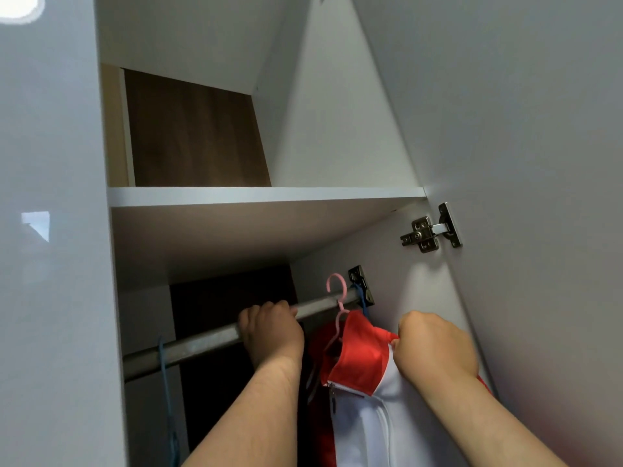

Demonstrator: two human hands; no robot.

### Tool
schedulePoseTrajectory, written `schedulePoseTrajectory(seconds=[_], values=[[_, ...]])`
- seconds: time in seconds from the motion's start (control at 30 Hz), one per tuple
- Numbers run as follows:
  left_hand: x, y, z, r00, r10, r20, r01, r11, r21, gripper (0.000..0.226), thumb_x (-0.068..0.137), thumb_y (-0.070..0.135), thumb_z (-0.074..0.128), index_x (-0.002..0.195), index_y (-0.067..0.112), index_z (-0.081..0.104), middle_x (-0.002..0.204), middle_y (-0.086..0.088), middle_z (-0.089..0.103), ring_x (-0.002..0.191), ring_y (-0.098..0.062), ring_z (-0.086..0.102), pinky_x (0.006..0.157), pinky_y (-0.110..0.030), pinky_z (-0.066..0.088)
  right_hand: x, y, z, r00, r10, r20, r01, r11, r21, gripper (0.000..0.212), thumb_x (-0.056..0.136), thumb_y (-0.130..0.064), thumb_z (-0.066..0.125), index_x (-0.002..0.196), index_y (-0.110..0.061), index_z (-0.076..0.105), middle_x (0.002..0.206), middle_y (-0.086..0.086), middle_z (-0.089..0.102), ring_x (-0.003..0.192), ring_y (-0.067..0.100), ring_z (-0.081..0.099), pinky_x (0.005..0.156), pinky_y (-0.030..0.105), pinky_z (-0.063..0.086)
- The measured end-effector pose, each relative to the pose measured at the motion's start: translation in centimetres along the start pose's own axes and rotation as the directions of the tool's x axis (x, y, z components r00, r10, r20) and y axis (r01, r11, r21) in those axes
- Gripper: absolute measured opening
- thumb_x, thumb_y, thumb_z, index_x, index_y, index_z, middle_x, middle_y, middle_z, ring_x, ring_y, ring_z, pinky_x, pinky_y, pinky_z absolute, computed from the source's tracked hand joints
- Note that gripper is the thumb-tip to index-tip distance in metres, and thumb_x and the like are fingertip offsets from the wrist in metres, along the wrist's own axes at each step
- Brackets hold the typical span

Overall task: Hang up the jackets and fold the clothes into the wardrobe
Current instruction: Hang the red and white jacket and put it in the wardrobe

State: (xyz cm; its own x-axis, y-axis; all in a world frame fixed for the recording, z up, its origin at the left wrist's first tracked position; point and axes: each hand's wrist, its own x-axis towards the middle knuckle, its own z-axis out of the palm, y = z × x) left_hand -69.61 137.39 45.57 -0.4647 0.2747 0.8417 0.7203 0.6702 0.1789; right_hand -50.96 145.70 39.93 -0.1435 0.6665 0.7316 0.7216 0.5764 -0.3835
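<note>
— What's the wardrobe [337, 146] like inside?
— Smooth white panels, with a flat white shelf [263, 196] across it and a brown wood-grain back above that. Under the shelf runs a round, dull grey metal rail [202, 342], ending at the right in a dark bracket [362, 281]. A shiny steel hinge [429, 230] joins the side panel to the open door [539, 163].
— And what hangs in there?
— The jacket [367, 362], at the rail's right end. It's smooth cloth with a red collar, a white body and a zip [332, 399] down the front. A thin pink hanger [342, 308] hooks over the rail just above it, with a blue hook [360, 296] just beside that. Another blue hanger [164, 369] hangs well to the left.
— The hands?
— The left grip [271, 332] is curled over the rail, fingers wrapped round it. The right grip [435, 345] pinches the edge of the red collar.
</note>
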Motion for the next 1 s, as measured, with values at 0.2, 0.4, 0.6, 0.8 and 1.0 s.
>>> schedulePoseTrajectory(seconds=[0.2,0.4,0.6,0.8,1.0], values=[[-0.3,0.0,0.2,1.000,0.006,-0.029,-0.005,1.000,0.007,0.028,0.101,0.034,0.039,0.103,0.028,0.066,0.103,0.005,0.066,0.102,-0.018,0.053,0.096,-0.032,0.030,0.7,-0.2,-1.2,0.999,-0.034,0.000,0.034,0.999,0.022,0.028,0.086,-0.018,0.057,0.067,-0.019,0.036,0.087,-0.005,0.060,0.088,0.027,0.066,0.062,0.027,0.035],[-0.1,-0.1,0.3,0.999,0.016,-0.033,-0.016,1.000,0.002,0.030,0.101,0.036,0.038,0.100,0.026,0.067,0.100,0.006,0.066,0.101,-0.018,0.053,0.092,-0.031,0.027,-0.7,0.9,0.2,0.998,-0.011,0.060,0.012,1.000,-0.005,0.033,0.087,-0.024,0.055,0.063,-0.021,0.033,0.097,-0.002,0.068,0.093,0.024,0.067,0.062,0.027,0.035],[0.0,0.0,0.3,0.999,0.025,-0.029,-0.025,1.000,-0.002,0.030,0.101,0.035,0.037,0.100,0.026,0.067,0.100,0.003,0.066,0.100,-0.019,0.053,0.094,-0.033,0.030,-1.2,1.5,2.0,0.998,0.027,0.058,-0.029,0.999,0.031,0.009,0.090,-0.032,0.056,0.086,-0.024,0.057,0.104,-0.002,0.068,0.099,0.024,0.065,0.067,0.029,0.037],[0.1,-0.1,0.6,0.999,0.029,-0.044,-0.029,1.000,-0.006,0.029,0.101,0.035,0.039,0.097,0.027,0.066,0.096,0.004,0.066,0.098,-0.019,0.054,0.092,-0.033,0.029,-0.7,2.1,2.7,0.995,0.075,0.065,-0.074,0.997,-0.014,0.011,0.092,-0.029,0.054,0.096,-0.022,0.061,0.107,-0.001,0.068,0.101,0.026,0.065,0.068,0.029,0.038],[0.0,-0.2,1.1,0.994,0.058,-0.090,-0.059,0.998,-0.009,0.026,0.100,0.028,0.041,0.104,0.026,0.066,0.101,0.002,0.065,0.106,-0.020,0.053,0.111,-0.034,0.023,-1.2,2.4,3.0,0.997,0.032,0.069,-0.031,0.999,-0.014,0.005,0.092,-0.028,0.053,0.092,-0.024,0.057,0.105,-0.003,0.066,0.099,0.024,0.065,0.066,0.029,0.035]])
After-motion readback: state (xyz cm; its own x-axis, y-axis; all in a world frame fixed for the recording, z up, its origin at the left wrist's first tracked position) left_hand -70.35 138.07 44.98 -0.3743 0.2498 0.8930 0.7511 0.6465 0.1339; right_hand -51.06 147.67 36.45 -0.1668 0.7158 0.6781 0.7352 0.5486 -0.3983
